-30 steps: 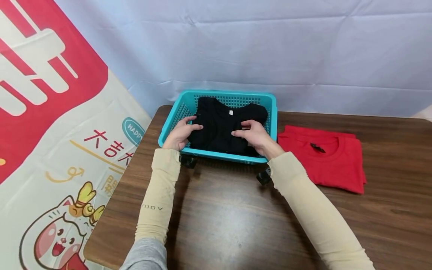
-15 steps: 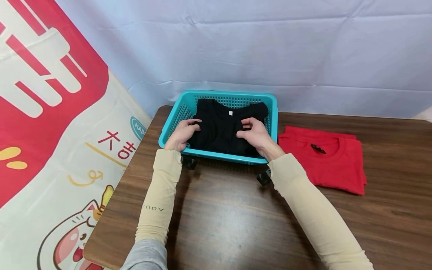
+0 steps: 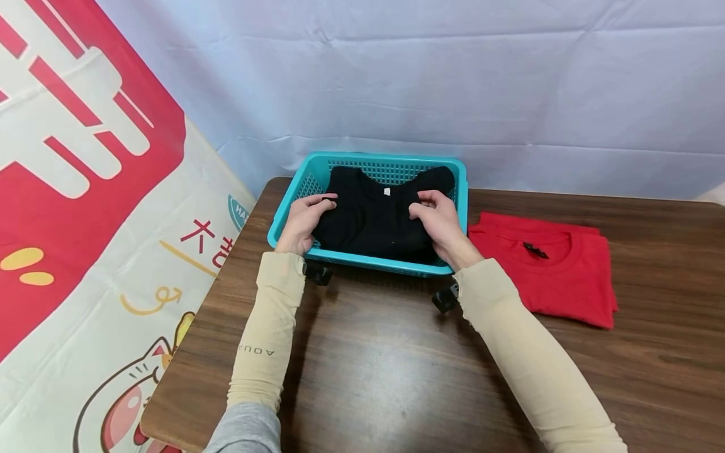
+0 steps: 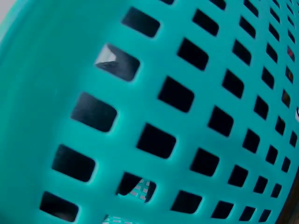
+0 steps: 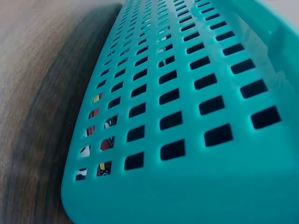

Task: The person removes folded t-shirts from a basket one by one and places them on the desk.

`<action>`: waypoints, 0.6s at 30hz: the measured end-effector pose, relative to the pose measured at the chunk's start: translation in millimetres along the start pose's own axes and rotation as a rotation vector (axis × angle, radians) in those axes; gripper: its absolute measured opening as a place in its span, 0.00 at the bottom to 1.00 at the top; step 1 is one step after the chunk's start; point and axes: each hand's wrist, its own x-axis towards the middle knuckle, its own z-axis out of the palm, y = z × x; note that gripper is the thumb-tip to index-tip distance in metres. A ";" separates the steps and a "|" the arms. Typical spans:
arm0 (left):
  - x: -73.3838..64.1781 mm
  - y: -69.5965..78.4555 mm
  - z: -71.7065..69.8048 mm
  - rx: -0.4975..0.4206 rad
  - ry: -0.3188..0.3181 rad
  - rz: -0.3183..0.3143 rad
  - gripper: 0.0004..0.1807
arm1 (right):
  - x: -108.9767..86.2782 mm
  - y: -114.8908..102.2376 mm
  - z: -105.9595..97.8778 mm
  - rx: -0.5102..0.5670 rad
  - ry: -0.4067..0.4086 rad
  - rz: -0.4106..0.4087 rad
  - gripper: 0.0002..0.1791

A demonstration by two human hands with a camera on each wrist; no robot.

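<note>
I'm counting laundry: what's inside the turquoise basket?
A black shirt lies in the turquoise basket, its white tag showing. The left hand and right hand touch it. The shirt covers most of the bottom, so anything underneath cannot be seen.

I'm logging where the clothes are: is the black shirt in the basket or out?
In: the head view shows the black shirt lying within the rim of the turquoise basket.

Above the bare left hand [image 3: 302,224] ran a close-fitting cream sleeve [image 3: 262,321], wrinkled toward the elbow and marked with small dark capital lettering [image 3: 260,350]; a soft grey sleeve [image 3: 243,430] began higher up. A matching cream sleeve [image 3: 538,352] led down to the bare right hand [image 3: 444,226]. Both had broad cuffs [image 3: 486,284], with a small, boxy black device [image 3: 444,299] at each wrist.
</note>
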 end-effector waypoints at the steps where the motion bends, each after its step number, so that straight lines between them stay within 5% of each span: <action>1: 0.1 -0.2 -0.1 -0.012 0.002 0.010 0.18 | 0.0 0.2 -0.3 0.012 0.002 -0.005 0.26; 18: 0.2 -1.2 -3.5 -0.216 -0.028 0.099 0.17 | -4.3 1.6 -2.3 0.071 0.038 -0.067 0.22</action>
